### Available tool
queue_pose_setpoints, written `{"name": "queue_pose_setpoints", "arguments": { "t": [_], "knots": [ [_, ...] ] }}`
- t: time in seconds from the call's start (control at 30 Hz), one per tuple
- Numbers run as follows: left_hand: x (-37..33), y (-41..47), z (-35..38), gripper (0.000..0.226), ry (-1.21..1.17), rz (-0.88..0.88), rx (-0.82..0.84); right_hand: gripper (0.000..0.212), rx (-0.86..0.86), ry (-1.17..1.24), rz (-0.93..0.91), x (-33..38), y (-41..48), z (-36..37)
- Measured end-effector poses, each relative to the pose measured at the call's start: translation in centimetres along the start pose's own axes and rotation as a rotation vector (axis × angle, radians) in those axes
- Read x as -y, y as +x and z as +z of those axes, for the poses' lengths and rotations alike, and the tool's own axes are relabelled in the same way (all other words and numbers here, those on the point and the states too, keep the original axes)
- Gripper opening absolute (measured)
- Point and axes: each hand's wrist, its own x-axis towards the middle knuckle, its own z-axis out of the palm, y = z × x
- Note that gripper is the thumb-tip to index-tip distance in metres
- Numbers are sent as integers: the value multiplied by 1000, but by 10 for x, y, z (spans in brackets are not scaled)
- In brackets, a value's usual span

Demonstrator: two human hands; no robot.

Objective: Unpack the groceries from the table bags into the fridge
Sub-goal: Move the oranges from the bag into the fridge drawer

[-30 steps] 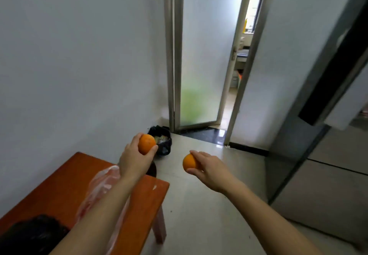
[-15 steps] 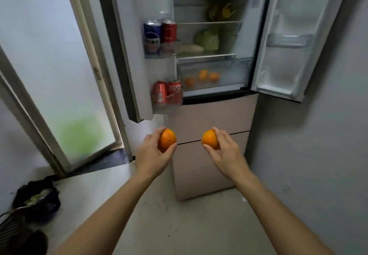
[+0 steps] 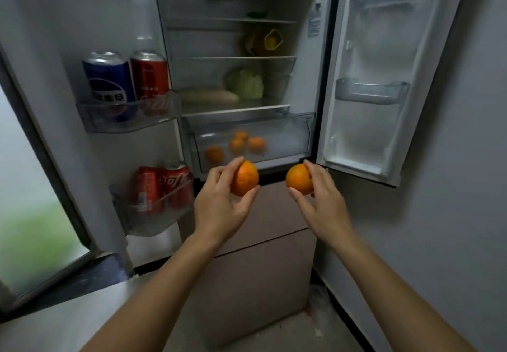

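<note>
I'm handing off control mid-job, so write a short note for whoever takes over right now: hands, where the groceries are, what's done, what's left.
Left hand: grips an orange.
Right hand: grips a second orange.
Both are held in front of the open fridge, just below its clear crisper drawer.
Done: four oranges show through the drawer front; both doors are open.
Left: put these two in, probably with the others. The table bags are out of view, so what remains there cannot be told.
</note>
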Motion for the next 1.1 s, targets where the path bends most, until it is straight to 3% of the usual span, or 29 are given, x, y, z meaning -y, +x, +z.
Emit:
{"name": "queue_pose_setpoints", "arguments": {
  "t": [0.43, 0.67, 0.77, 0.93, 1.1],
  "knots": [
    [31, 242, 80, 65, -114, 18, -198, 69, -168, 95, -102, -29, 254, 37],
    [47, 328, 125, 68, 80, -2, -155, 68, -106, 166, -216, -59, 364, 53],
    [60, 356, 136, 70, 229, -87, -22, 70, 4, 182, -220, -69, 411, 63],
    [84, 384, 139, 65, 382, -327, 272, 77, 373, 35, -281, -80, 474, 93],
    [123, 393, 147, 67, 464, -538, 492, 78, 637, -84, -270, -88, 500, 135]
  ]
}}
